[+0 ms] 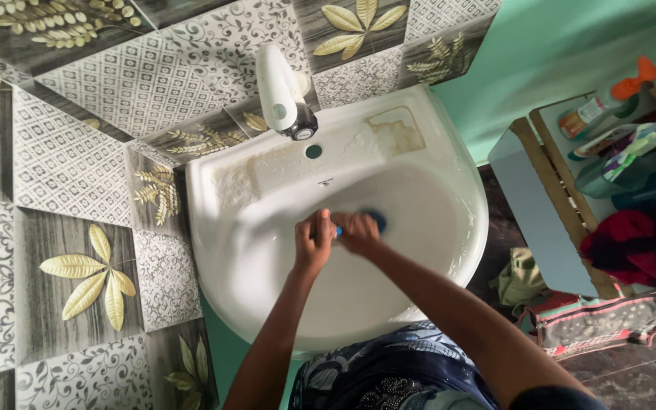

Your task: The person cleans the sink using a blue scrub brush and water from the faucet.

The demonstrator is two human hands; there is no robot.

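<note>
A white wash basin is mounted on a patterned tiled wall. Both my hands are down in its bowl, close together. My left hand and my right hand are both closed around a blue-handled scrubbing brush, whose dark blue head presses on the bowl near the drain. The handle is mostly hidden by my fingers. A white tap stands at the back of the basin, above an overflow hole.
Brownish stains mark the basin's back ledge. A light blue shelf unit with wooden edges stands to the right, holding bottles and red cloth. Bags and fabric lie on the dark floor.
</note>
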